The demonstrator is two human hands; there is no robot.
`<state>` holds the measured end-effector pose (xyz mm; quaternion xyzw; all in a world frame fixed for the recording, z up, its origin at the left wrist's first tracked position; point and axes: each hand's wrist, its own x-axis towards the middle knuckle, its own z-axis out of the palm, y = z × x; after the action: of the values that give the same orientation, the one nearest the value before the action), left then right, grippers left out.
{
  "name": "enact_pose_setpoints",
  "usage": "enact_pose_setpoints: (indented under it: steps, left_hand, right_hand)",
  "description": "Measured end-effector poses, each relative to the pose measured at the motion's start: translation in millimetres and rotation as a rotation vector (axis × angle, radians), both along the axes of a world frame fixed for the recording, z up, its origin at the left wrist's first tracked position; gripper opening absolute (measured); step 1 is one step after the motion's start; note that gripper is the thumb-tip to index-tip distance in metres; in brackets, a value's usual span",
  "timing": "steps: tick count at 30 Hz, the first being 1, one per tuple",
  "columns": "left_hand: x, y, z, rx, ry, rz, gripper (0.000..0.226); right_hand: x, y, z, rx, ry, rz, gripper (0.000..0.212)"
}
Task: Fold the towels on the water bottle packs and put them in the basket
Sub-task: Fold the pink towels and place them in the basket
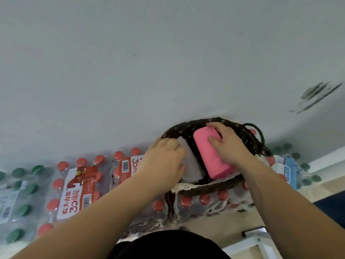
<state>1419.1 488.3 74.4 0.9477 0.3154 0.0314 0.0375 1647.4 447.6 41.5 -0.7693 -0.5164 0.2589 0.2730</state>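
Dark clothing (168,245) fills the bottom edge, closest to the lens, and two bare forearms reach forward from it toward the basket (248,139). Inside that dark woven basket lie two folded towels side by side: a pink towel (211,156) rolled into a thick bundle on the right, and a white towel (190,165) folded flat on the left, with a strip of dark patterned lining showing between them. The right hand (227,143) wraps over the far end of the pink towel, fingers curled around the top and thumb pressed on its upper face, gripping it. The left hand (164,159) lies palm down over the left side of the white towel, fingers bent over its edge and thumb resting on the cloth; it presses or holds the towel, though how firmly cannot be told. A lace trim (188,186) hangs over the basket's near rim, and a looped handle (259,133) stands at its far right. The basket sits on shrink-wrapped water bottle packs (78,189) with red caps and a red and white label; packs with green caps (20,193) lie further left and also right of the basket. A pale wall (149,62) rises behind everything.
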Motion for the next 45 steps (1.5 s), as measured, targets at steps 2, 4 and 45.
enact_pose_setpoints:
  steps: [2, 4, 45]
  left_hand:
    - [16.6, -3.5, 0.0, 0.017, 0.134, 0.010, 0.040]
    - [32.1, -5.6, -3.1, 0.004, 0.262, 0.033, 0.045]
    - [59.8, 30.8, -57.5, -0.166, 0.726, 0.065, 0.113]
  right_hand:
    - [8.5, 5.6, -6.6, -0.081, 0.002, 0.031, 0.038]
    - [8.5, 12.2, -9.6, -0.093, -0.001, 0.045, 0.033]
    - [3.3, 24.2, -57.0, -0.533, -0.573, 0.799, 0.082]
